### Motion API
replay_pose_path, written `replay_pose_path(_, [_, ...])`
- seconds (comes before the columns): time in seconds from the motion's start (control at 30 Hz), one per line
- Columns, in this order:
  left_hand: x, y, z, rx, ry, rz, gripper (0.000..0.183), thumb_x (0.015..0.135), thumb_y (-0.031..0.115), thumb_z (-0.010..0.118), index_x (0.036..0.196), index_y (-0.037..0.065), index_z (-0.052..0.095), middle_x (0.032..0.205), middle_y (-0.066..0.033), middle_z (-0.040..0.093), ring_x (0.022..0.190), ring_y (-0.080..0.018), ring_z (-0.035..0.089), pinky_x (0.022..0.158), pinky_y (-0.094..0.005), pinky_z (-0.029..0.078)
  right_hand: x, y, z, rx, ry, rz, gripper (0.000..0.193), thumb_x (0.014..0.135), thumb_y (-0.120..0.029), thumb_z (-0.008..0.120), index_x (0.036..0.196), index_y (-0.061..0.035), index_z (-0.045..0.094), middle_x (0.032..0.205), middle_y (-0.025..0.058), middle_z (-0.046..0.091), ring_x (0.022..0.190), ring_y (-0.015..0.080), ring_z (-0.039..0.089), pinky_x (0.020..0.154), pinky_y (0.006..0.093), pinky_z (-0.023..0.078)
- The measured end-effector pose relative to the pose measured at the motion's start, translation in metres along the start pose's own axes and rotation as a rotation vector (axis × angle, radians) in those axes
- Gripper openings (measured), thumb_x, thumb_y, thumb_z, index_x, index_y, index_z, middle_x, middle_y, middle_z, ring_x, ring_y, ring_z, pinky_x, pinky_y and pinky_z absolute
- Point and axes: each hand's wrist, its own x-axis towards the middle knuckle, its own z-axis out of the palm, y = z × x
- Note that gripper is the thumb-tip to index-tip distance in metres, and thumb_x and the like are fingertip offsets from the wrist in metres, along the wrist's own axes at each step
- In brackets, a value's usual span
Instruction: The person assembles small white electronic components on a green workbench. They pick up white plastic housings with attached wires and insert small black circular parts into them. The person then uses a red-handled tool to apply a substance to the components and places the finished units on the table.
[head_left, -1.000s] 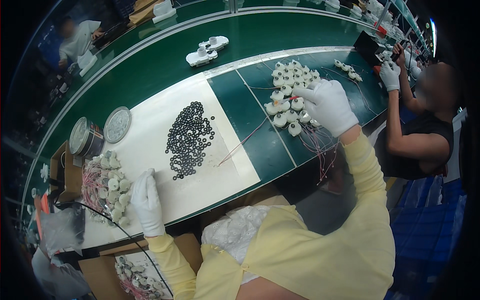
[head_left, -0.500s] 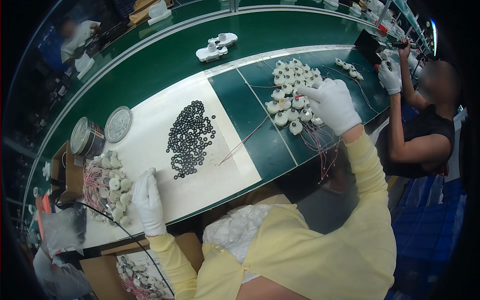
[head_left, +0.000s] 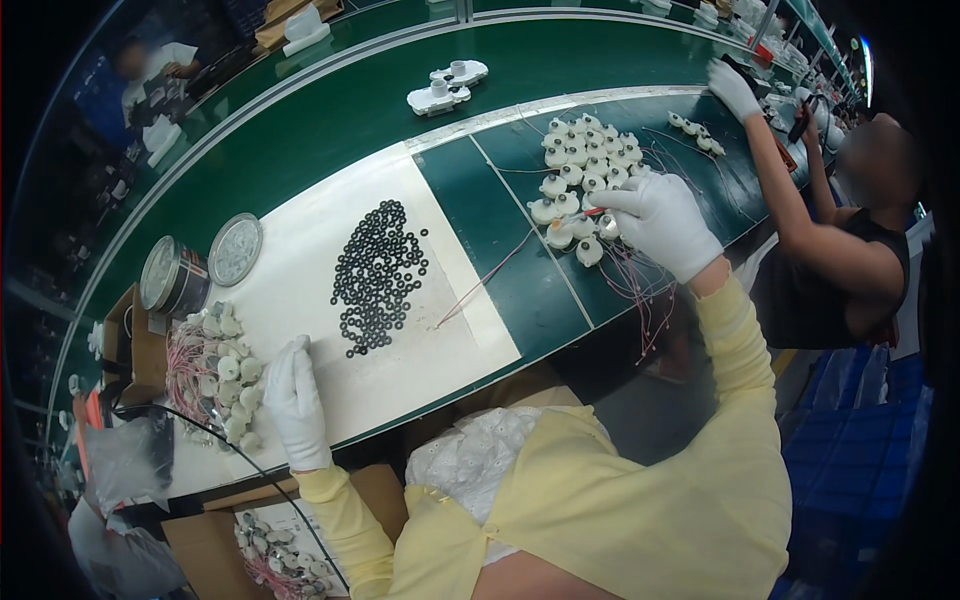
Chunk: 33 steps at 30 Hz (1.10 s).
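My right hand [head_left: 667,225], in a white glove, pinches a small brush [head_left: 594,212] with a red part and a pale orange tip. That tip is over the near left part of a cluster of cream-white motor-like parts [head_left: 597,160] with dark round tops, and pink wires trail from the cluster. My left hand [head_left: 295,405], also gloved, rests at the near edge of the white sheet [head_left: 290,280], fingers stretched out together and nothing visible in them. Beside it lies a pile of similar cream parts [head_left: 232,375]. Many black rings [head_left: 380,270] are spread on the sheet.
An open can [head_left: 172,275] and its lid [head_left: 236,248] stand at the left near a cardboard box [head_left: 145,345]. White housings [head_left: 440,97] sit on the green belt [head_left: 350,130] beyond. At the right a co-worker [head_left: 850,240] works close by. A black cable [head_left: 235,450] crosses the lower left.
My right hand has moved slightly nearer, taking the brush to a nearer part of the cluster. The housings have shifted right and away. The co-worker's gloved hand has reached farther out.
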Motion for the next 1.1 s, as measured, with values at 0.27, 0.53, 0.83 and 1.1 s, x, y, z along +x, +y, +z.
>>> replay_pose_path(0.27, [0.000, 0.003, 0.000, -0.034, 0.003, -0.029, 0.024, 0.101, 0.007, 0.055, 0.113, -0.006, 0.071, 0.109, -0.0191, 0.073, 0.106, -0.0344, 0.067, 0.097, -0.0425, 0.050, 0.000, -0.001, 0.000, 0.018, -0.039, -0.004, 0.030, 0.075, -0.006, 0.066, 0.097, -0.0209, 0.081, 0.072, 0.0100, 0.065, 0.069, 0.0317, 0.064, 0.064, 0.0427, 0.051])
replay_pose_path(0.53, [0.000, 0.001, -0.001, -0.007, 0.004, -0.016, 0.023, 0.101, 0.007, 0.055, 0.112, -0.006, 0.071, 0.109, -0.0193, 0.073, 0.104, -0.0339, 0.067, 0.096, -0.0419, 0.051, -0.002, 0.006, -0.003, -0.006, 0.008, -0.015, 0.028, 0.077, -0.012, 0.065, 0.098, -0.0220, 0.081, 0.071, 0.0090, 0.066, 0.071, 0.0307, 0.064, 0.066, 0.0430, 0.051])
replay_pose_path(0.83, [0.000, -0.002, 0.000, -0.001, 0.009, 0.013, 0.023, 0.101, 0.007, 0.055, 0.112, -0.006, 0.071, 0.109, -0.0193, 0.073, 0.105, -0.0339, 0.067, 0.097, -0.0415, 0.051, -0.001, -0.004, -0.005, -0.036, -0.039, -0.042, 0.028, 0.078, -0.009, 0.067, 0.099, -0.0210, 0.080, 0.072, 0.0094, 0.066, 0.070, 0.0315, 0.064, 0.065, 0.0438, 0.051])
replay_pose_path(1.1, [0.000, 0.000, 0.000, -0.013, -0.004, -0.015, 0.024, 0.102, 0.007, 0.054, 0.113, -0.005, 0.071, 0.111, -0.0195, 0.073, 0.107, -0.0341, 0.067, 0.098, -0.0419, 0.050, -0.014, 0.011, -0.011, -0.014, 0.027, -0.005, 0.027, 0.079, -0.005, 0.066, 0.098, -0.0181, 0.080, 0.076, 0.0100, 0.068, 0.070, 0.0321, 0.064, 0.065, 0.0433, 0.051])
